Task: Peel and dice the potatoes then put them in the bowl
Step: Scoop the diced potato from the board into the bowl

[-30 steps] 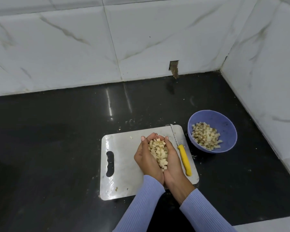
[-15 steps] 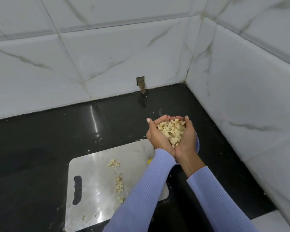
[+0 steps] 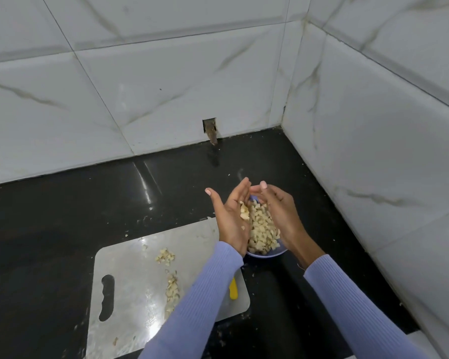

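Hovering over the purple bowl (image 3: 266, 253), the left hand (image 3: 230, 220) and the right hand (image 3: 283, 216) face each other palm to palm, fingers straight and spread apart, gripping nothing. A few potato cubes (image 3: 244, 212) cling to the left palm, while the main heap of diced potato (image 3: 262, 233) fills the bowl between and below the two hands. Only the near rim of the bowl shows, since the hands cover most of it. The bowl sits on the black countertop (image 3: 62, 216), just beside the far right corner of the white cutting board (image 3: 130, 294). On the board lie two small scatters of leftover potato bits (image 3: 170, 278), one near the middle and one trailing toward the near edge. The yellow knife handle (image 3: 233, 291) peeks out on the board from under the left sleeve (image 3: 192, 307), its blade hidden. Both sleeves are lilac ribbed knit. White marbled wall tiles (image 3: 166, 73) meet in the corner behind the bowl.
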{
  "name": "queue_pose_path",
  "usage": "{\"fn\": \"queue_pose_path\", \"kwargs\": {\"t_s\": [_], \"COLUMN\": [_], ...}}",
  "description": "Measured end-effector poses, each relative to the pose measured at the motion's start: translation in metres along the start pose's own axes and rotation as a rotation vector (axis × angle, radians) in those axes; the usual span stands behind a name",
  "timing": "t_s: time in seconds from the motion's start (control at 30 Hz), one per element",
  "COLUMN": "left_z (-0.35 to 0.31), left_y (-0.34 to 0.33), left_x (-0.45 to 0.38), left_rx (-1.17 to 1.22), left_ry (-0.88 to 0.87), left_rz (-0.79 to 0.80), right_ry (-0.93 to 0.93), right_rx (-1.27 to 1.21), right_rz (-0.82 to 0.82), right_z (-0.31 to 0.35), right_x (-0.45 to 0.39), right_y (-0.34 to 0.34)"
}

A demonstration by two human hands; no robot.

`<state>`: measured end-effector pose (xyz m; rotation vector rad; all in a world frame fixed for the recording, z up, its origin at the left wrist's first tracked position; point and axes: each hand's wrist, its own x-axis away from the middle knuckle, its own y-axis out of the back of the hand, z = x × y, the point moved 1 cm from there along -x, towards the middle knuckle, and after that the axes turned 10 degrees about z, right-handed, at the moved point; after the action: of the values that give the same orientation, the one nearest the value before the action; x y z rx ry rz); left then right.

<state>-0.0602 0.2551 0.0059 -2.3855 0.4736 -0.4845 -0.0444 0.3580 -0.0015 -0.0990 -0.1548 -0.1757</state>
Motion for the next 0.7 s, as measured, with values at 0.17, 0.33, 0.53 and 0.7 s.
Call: {"fn": "queue_pose_path", "kwargs": {"t_s": [0.17, 0.33, 0.53, 0.7], "left_z": [-0.002, -0.006, -0.009, -0.012], "left_y": [0.004, 0.008, 0.009, 0.006], "left_x": [-0.001, 0.001, 0.002, 0.003], "left_rx": [0.069, 0.133, 0.104, 0.112], "left_ry": [0.017, 0.006, 0.028, 0.035], "left_rz": [0.045, 0.103, 0.163, 0.187], "right_ry": [0.172, 0.282, 0.321, 0.345], "right_rx": [0.277, 0.475, 0.372, 0.513], "right_rz": [0.24, 0.274, 0.263, 0.294], "right_z": [-0.003, -0.004, 0.005, 0.002], "right_x": [0.006, 0.006, 0.016, 0.021], "right_y": [-0.004, 0.006, 0.006, 0.005]}}
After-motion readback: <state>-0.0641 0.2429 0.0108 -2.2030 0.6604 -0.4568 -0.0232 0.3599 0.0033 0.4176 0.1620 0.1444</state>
